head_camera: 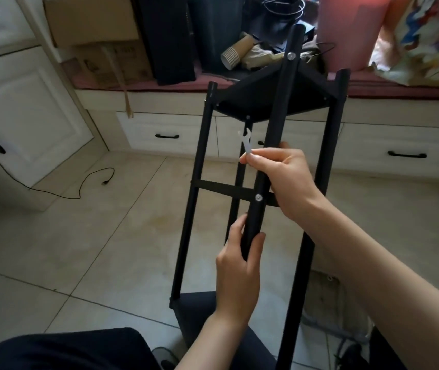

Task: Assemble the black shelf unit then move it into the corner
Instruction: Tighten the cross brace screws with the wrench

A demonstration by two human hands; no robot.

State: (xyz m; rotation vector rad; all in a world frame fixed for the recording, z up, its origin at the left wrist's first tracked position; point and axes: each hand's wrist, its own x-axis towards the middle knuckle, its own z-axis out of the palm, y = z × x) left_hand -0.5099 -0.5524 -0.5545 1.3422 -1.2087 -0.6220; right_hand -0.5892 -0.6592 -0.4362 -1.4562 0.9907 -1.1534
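Shelf unit | black, tubular poles, silver bolts | tilted, partly assembled

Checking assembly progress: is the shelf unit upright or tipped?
Tipped: the shelf unit leans toward the camera, left hand gripping its near pole.

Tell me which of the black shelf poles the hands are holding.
The centre pole, the one showing two silver screws: left hand grips its lower end, right hand wraps its middle. The outer poles are untouched.
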